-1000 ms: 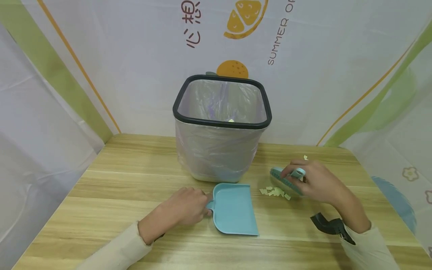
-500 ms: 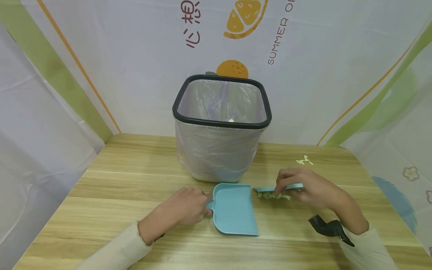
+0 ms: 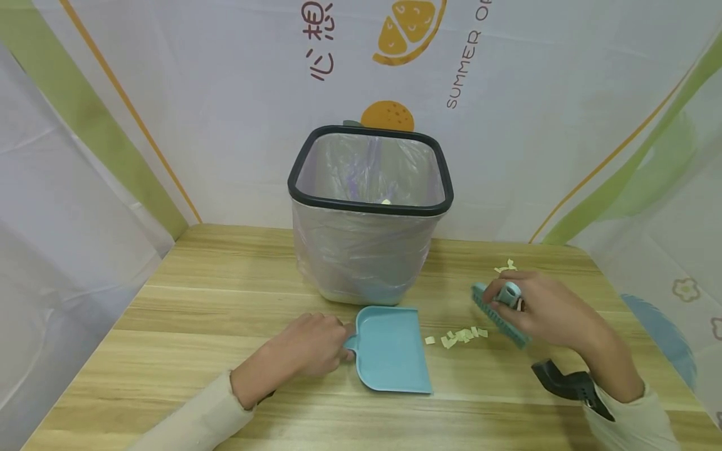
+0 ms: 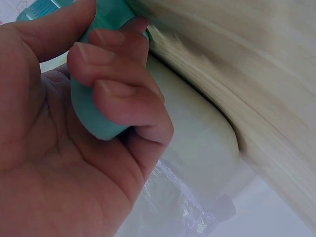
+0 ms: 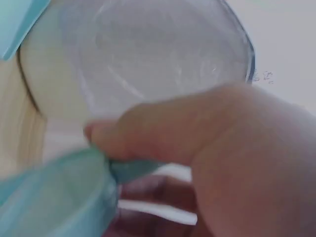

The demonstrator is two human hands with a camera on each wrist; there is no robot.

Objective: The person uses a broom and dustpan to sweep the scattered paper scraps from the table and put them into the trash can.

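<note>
Head view: left hand (image 3: 316, 343), gripping dustpan (image 3: 392, 351) on worktop (image 3: 225, 269); right hand (image 3: 546, 310), holding brush (image 3: 502, 321); pale scraps (image 3: 464, 336), mostly between dustpan and brush; lined bin (image 3: 369, 207), behind dustpan.

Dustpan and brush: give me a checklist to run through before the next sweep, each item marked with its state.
1. Dustpan held: ok, the left hand grips it.
2. Brush held: ok, the right hand grips it.
3. Main scraps between brush and dustpan: ok, beside the dustpan's open edge.
4. Brush touching the table: cannot tell from these views.
5. All loose scraps together: not ok, a few stray scraps lie farther back, beyond the right hand.
6. Bin open and lined: ok.
</note>
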